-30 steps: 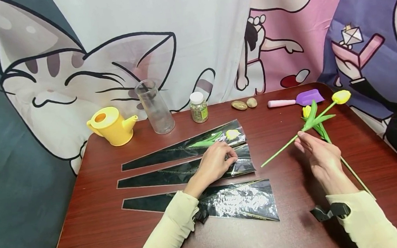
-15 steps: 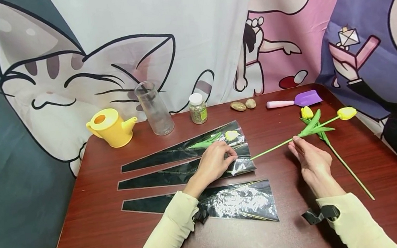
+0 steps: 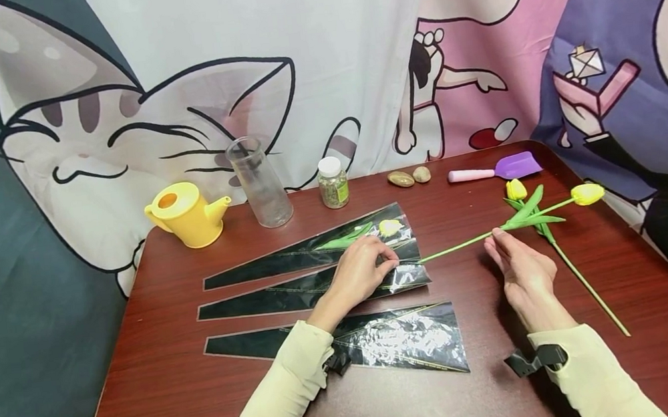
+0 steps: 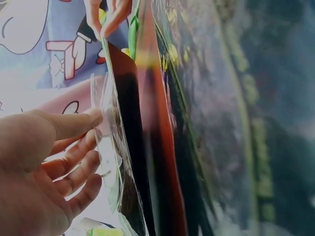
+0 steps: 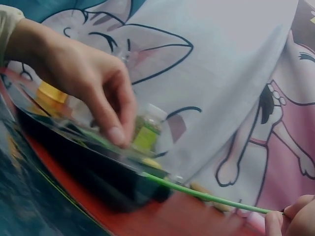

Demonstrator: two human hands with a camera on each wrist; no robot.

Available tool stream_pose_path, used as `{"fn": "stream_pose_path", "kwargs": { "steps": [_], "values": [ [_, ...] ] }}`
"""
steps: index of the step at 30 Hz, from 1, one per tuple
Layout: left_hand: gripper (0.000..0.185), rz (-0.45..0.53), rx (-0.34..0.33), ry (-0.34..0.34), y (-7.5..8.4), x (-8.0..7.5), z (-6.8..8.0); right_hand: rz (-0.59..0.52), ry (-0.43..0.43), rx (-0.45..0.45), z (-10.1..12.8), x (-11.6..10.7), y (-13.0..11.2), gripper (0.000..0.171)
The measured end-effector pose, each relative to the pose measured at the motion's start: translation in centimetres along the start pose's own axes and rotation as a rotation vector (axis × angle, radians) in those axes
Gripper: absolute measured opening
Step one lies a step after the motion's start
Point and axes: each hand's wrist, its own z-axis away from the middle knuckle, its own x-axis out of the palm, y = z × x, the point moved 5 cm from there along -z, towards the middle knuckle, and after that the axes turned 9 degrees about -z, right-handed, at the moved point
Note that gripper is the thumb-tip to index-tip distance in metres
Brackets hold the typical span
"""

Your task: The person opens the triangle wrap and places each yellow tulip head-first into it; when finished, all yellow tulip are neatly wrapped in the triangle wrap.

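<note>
Head view: left hand [image 3: 359,272] grip pinches mouth of middle sleeve [image 3: 311,288] on worktop [image 3: 165,399] | right hand [image 3: 521,269] grip clamped on tulip [image 3: 587,193] stem, its end at sleeve mouth | jar [image 3: 334,181] label unreadable

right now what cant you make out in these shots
- Head view: whether the stem tip of the held tulip is inside the middle sleeve; the left hand covers the mouth.
- Jar contents: too small.
- Left wrist view: sleeve film blurred.
- Right wrist view: right hand cut off by the corner.
</note>
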Motion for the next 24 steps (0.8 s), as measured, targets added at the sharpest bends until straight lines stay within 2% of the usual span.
{"fn": "stream_pose_path", "kwargs": {
  "steps": [8,10,17,20,24],
  "values": [
    [0.005,-0.028,0.012,0.021,0.7,0.0,-0.5,0.0,-0.017,0.145,1.2,0.4,3.0,0.015],
    [0.005,-0.031,0.006,0.02,0.8,-0.1,-0.6,0.048,-0.026,0.175,1.6,0.4,3.7,0.015],
    [0.006,-0.038,0.013,0.033,1.2,-0.1,-0.8,0.319,-0.057,0.243,3.3,0.4,5.8,0.007],
    [0.006,-0.05,0.019,0.036,1.4,0.0,-0.8,0.393,-0.087,0.267,3.8,0.5,6.5,0.007],
    [0.006,-0.055,0.008,0.022,1.5,0.0,-0.9,0.432,-0.118,0.274,4.1,0.6,7.0,0.01]
  ]
}}
